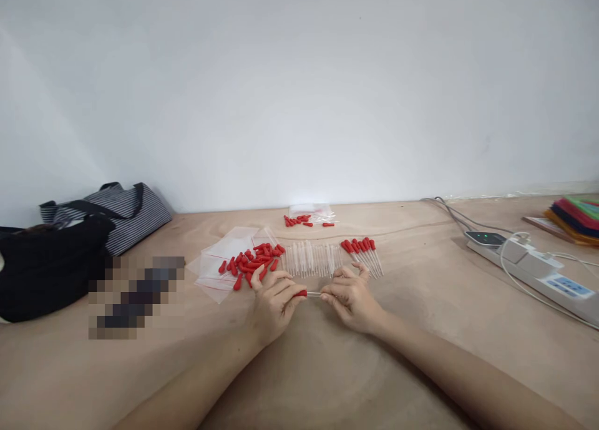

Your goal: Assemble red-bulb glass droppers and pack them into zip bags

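Observation:
My left hand (277,302) pinches a red rubber dropper bulb (302,293) between thumb and fingers. A thin clear glass tube (314,294) runs from the bulb's open end to my right hand (352,297), whose fingertips are closed on it. Bulb and tube lie in one line, level above the table. Just beyond my left hand a pile of loose red bulbs (253,259) rests on clear plastic bags (213,261). A row of clear glass tubes (309,259) lies behind both hands. Beyond my right hand is a group of droppers (364,255) with red bulbs fitted.
Farther back lie more red bulbs and thin tubes (325,218) by a plastic bag. A power strip (538,274) with cables is at the right, near a coloured stack (573,215). A striped bag (135,221) and a black bag (56,274) stand left, beside a blurred-out patch.

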### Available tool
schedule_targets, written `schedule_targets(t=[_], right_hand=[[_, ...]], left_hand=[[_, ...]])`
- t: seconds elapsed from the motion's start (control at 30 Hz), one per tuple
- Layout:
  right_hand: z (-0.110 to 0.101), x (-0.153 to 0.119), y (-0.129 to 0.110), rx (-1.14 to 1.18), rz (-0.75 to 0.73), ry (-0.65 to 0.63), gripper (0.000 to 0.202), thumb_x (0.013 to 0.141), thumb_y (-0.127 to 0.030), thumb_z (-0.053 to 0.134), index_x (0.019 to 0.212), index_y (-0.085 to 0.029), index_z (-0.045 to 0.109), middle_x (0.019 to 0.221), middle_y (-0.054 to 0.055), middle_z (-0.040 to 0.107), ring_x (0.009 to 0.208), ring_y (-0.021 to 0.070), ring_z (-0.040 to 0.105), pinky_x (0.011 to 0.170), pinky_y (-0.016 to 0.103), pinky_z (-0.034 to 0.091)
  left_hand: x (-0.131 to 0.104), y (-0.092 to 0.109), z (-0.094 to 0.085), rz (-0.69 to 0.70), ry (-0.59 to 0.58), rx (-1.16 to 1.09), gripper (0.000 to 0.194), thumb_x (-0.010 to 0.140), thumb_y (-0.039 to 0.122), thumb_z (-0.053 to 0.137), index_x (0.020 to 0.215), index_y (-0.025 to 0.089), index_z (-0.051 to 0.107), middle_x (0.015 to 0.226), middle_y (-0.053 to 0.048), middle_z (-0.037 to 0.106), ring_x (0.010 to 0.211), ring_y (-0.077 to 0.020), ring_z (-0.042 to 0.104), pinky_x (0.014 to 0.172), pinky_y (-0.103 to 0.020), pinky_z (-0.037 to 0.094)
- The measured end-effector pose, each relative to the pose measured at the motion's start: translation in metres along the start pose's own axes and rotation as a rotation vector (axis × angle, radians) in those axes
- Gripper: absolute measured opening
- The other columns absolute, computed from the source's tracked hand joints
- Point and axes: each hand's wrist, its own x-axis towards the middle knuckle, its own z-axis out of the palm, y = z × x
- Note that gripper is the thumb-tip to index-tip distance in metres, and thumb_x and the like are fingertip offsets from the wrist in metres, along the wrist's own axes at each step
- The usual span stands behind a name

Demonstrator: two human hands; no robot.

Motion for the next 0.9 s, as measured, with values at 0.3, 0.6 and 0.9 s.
schedule_targets(t=[0.3, 0.6, 0.9], right_hand=[[-0.009, 0.003, 0.03, -0.204, 0.25, 0.086, 0.024, 0.082, -0.029, 0.045, 0.071, -0.023, 0.066, 0.068, 0.003, 0.063, 0.079, 0.0173, 0.047, 0.079, 0.038, 0.016], [-0.025, 0.014, 0.066, -0.347, 0.83, 0.022, 0.033, 0.08, -0.037, 0.04, 0.07, -0.022, 0.068, 0.067, 0.007, 0.065, 0.083, 0.0242, 0.051, 0.08, 0.041, 0.019], [-0.014, 0.016, 0.072, -0.382, 0.921, -0.061, 0.032, 0.079, -0.042, 0.04, 0.085, -0.021, 0.064, 0.078, 0.007, 0.065, 0.082, 0.0224, 0.057, 0.083, 0.04, 0.022]], left_hand=[[-0.006, -0.027, -0.003, -0.095, -0.103, 0.209, 0.039, 0.075, 0.037, 0.057, 0.11, 0.022, 0.052, 0.1, -0.007, 0.063, 0.099, -0.0246, 0.051, 0.098, -0.05, 0.009], [-0.009, -0.036, 0.002, -0.175, -0.145, 0.261, 0.028, 0.073, 0.028, 0.056, 0.101, 0.025, 0.055, 0.098, -0.005, 0.062, 0.099, -0.024, 0.05, 0.095, -0.051, 0.013], [-0.008, -0.036, 0.001, -0.197, -0.17, 0.261, 0.022, 0.073, 0.028, 0.057, 0.095, 0.026, 0.058, 0.097, -0.004, 0.062, 0.098, -0.0237, 0.05, 0.094, -0.052, 0.013]])
